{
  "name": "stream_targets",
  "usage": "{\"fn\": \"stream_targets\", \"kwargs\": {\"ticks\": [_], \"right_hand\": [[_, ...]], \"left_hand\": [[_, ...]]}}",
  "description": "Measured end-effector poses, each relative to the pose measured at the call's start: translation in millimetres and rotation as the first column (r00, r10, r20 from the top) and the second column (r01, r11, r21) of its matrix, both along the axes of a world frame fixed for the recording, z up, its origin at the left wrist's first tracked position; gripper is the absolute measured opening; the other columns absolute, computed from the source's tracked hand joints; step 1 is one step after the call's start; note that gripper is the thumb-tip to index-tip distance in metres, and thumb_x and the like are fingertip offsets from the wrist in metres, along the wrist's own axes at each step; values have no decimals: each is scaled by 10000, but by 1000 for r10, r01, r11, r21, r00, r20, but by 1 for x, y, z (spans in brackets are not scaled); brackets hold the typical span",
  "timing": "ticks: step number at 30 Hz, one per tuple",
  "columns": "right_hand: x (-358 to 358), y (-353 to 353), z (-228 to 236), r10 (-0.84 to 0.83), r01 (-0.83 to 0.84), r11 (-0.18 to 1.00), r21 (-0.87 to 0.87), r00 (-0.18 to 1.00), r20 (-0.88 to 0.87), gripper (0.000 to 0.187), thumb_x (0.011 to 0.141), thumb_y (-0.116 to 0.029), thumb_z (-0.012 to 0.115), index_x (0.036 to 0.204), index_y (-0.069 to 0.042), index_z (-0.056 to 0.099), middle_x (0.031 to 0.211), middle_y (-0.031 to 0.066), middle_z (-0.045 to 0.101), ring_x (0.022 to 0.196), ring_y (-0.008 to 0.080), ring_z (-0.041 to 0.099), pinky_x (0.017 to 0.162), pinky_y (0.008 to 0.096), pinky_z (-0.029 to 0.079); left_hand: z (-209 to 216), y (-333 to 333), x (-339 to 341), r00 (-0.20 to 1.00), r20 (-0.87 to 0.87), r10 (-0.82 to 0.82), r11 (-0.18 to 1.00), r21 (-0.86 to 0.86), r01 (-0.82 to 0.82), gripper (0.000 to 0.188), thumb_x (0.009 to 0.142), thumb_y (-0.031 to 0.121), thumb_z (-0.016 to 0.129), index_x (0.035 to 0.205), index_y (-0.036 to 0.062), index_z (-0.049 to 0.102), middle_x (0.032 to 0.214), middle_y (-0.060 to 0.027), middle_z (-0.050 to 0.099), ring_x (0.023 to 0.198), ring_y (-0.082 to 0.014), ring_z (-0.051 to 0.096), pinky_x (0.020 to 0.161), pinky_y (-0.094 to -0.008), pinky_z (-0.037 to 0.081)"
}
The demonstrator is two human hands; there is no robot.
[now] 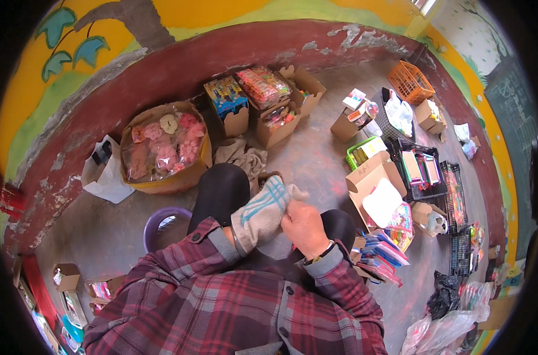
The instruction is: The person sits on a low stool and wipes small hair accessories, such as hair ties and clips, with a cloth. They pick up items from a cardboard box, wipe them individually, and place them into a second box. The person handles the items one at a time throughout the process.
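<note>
A beige cloth with teal stripes [262, 210] covers my left hand like a sleeve, up to the wrist, so the fingers inside are hidden. My right hand [305, 229] is closed on the loose edge of this cloth, knuckles up, just above my lap. Beyond my left knee a crumpled grey-brown cloth [242, 157] lies on the floor. Close to my left leg stands a purple plastic basket [154, 228].
A large round carton [205, 157] of wrapped pink flowers and several cardboard boxes [276, 137] line the wall. To the right are an open carton [359, 188], black crates [424, 190], an orange basket [412, 81] and plastic bags [440, 331]. A white bag [106, 177] sits at left.
</note>
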State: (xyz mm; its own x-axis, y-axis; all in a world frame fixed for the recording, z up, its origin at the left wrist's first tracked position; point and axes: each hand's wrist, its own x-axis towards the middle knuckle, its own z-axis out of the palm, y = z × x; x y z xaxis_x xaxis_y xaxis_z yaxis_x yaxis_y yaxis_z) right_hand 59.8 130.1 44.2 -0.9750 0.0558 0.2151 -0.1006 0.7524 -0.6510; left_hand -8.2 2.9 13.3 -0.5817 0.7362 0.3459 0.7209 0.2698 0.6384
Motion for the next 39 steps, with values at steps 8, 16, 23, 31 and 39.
{"fn": "stream_targets", "kwargs": {"ticks": [8, 16, 23, 31, 39], "right_hand": [[4, -16, -13, -113, 154, 925, -347, 984, 137, 114, 756, -65, 572, 845, 6, 576, 631, 69, 550, 580, 184, 559, 524, 336, 427], [12, -15, -12, 27, 277, 510, -815, 941, 337, 200, 796, -50, 645, 988, -23, 596, 751, -20, 571, 589, 30, 486, 479, 169, 334], [18, -11, -4, 84, 329, 323, -887, 924, 373, 253, 824, -27, 628, 1072, -7, 584, 779, -14, 575, 582, 22, 482, 444, 156, 323], [34, 21, 12, 38, 292, 363, -885, 944, 327, 307, 812, -15, 627, 1115, -10, 577, 800, -22, 568, 588, 1, 434, 482, 147, 316], [10, 20, 31, 136, 287, 730, -620, 829, 543, 204, 788, -61, 613, 967, 34, 636, 703, -23, 566, 581, 25, 469, 493, 178, 351]], "left_hand": [[-9, 1, 4, 941, 338, 6, 981, 181, -71, 157, 853, 49, 531, 1002, 0, 547, 954, -120, 631, 831, -191, 605, 752, -294, 481], [-114, 18, -10, 279, 958, -60, 857, 193, -477, 543, 952, 497, 297, 1007, 23, 557, 912, -131, 639, 710, -197, 610, 642, -289, 519], [-21, 1, 4, 191, 901, -388, 781, 432, -451, 209, 873, 102, 569, 1029, -36, 557, 896, -106, 639, 736, -144, 610, 666, -253, 517], [17, -20, -14, 534, 806, -254, 774, 501, -388, 158, 876, 102, 563, 991, -4, 586, 895, -74, 639, 774, -108, 616, 679, -254, 515], [21, -17, -9, 129, 875, -466, 830, 483, -278, 193, 930, 258, 513, 949, 68, 538, 794, 24, 445, 744, -26, 429, 632, -189, 364]]}}
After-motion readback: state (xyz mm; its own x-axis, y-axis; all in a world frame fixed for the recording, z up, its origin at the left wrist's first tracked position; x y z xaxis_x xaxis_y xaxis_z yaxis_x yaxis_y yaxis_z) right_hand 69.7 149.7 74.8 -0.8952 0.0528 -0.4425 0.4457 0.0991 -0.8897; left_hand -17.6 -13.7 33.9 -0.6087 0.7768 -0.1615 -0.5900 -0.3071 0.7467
